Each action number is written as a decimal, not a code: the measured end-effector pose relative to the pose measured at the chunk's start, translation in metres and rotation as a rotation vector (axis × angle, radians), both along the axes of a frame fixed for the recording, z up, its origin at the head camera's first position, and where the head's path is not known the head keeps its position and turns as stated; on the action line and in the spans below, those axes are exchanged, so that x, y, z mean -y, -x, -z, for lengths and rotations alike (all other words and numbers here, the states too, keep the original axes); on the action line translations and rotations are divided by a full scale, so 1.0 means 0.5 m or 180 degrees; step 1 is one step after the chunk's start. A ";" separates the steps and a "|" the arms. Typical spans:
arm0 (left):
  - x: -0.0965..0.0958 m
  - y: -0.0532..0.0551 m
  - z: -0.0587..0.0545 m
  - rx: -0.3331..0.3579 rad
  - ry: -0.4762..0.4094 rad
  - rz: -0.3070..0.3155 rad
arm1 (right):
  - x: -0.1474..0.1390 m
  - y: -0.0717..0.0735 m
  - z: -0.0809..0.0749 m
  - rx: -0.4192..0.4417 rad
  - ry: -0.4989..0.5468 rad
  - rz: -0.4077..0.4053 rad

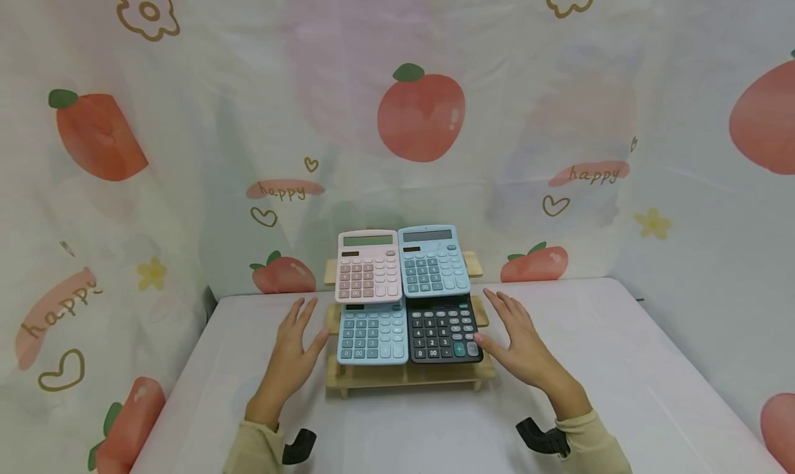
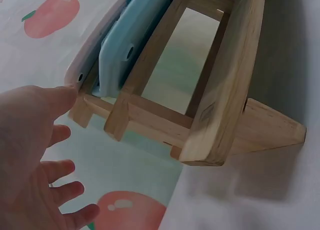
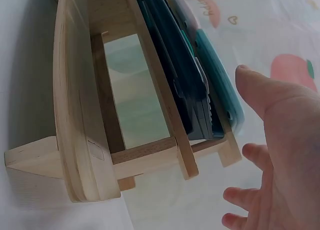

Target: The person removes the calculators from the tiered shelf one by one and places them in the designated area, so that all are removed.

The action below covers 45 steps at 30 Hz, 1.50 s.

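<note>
A tiered wooden rack (image 1: 410, 375) stands on the table with calculators leaning on two levels. On the upper level are a pink calculator (image 1: 369, 267) at left and a light blue calculator (image 1: 433, 261) at right. Below them sit another light blue calculator (image 1: 373, 334) and, on the right, a black calculator (image 1: 444, 330). Left of the rack is my left hand (image 1: 292, 353), fingers spread and holding nothing. My right hand (image 1: 522, 343) is spread at the right side, its thumb close to the black calculator's edge in the head view; whether it touches cannot be told.
The rack's front ledge (image 2: 225, 85) holds no calculator in the left wrist view. A white cloth covers the table (image 1: 410, 432). Behind the rack hangs a patterned curtain (image 1: 348, 101) with fruit prints, and similar cloth walls stand at both sides.
</note>
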<state>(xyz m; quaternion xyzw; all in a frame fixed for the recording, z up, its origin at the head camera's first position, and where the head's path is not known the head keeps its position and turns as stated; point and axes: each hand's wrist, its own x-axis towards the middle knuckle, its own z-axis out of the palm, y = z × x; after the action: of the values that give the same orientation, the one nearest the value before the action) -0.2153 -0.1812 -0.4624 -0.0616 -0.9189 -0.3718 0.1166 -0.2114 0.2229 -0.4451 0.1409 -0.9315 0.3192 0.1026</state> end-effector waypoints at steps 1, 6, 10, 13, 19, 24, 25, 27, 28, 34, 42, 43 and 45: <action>-0.001 0.002 0.001 -0.0008 -0.0031 0.0008 | 0.000 0.001 0.000 -0.0001 0.0005 -0.0003; -0.009 0.019 0.013 -0.0137 -0.0231 0.0111 | 0.000 0.003 0.002 0.0001 0.0022 -0.0011; -0.013 0.030 0.022 -0.0191 -0.0401 0.0210 | 0.000 0.003 0.004 0.0008 0.0042 -0.0022; -0.017 0.034 0.028 -0.0202 -0.0478 0.0240 | 0.000 0.002 0.004 0.0028 0.0067 -0.0021; -0.027 0.038 0.034 -0.0200 -0.0591 0.0277 | 0.000 0.000 0.005 0.0065 0.0128 -0.0014; -0.034 0.038 0.041 -0.0195 -0.0631 0.0278 | 0.002 -0.001 0.008 0.0057 0.0200 -0.0056; -0.034 0.038 0.043 -0.0185 -0.0638 0.0272 | 0.003 -0.001 0.008 0.0052 0.0207 -0.0065; -0.035 0.037 0.044 -0.0181 -0.0657 0.0269 | 0.005 -0.002 0.008 0.0039 0.0218 -0.0072; -0.036 0.037 0.045 -0.0188 -0.0658 0.0271 | 0.006 -0.002 0.007 0.0033 0.0224 -0.0074; -0.036 0.039 0.047 -0.0142 -0.0677 0.0262 | 0.010 -0.005 0.002 0.0018 0.0266 -0.0096; -0.036 0.043 0.054 -0.0098 -0.0667 0.0261 | 0.010 -0.009 0.000 0.0025 0.0339 -0.0122; -0.036 0.044 0.055 -0.0109 -0.0660 0.0254 | 0.010 -0.010 0.000 0.0010 0.0356 -0.0142; -0.036 0.043 0.056 -0.0131 -0.0663 0.0248 | 0.010 -0.011 0.000 -0.0011 0.0380 -0.0176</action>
<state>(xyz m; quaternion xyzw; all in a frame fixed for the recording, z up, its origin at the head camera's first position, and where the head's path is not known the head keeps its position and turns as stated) -0.2366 -0.1632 -0.4905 -0.0925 -0.8696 -0.4682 0.1267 -0.2059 0.2177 -0.4451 0.1608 -0.9064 0.3766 0.1035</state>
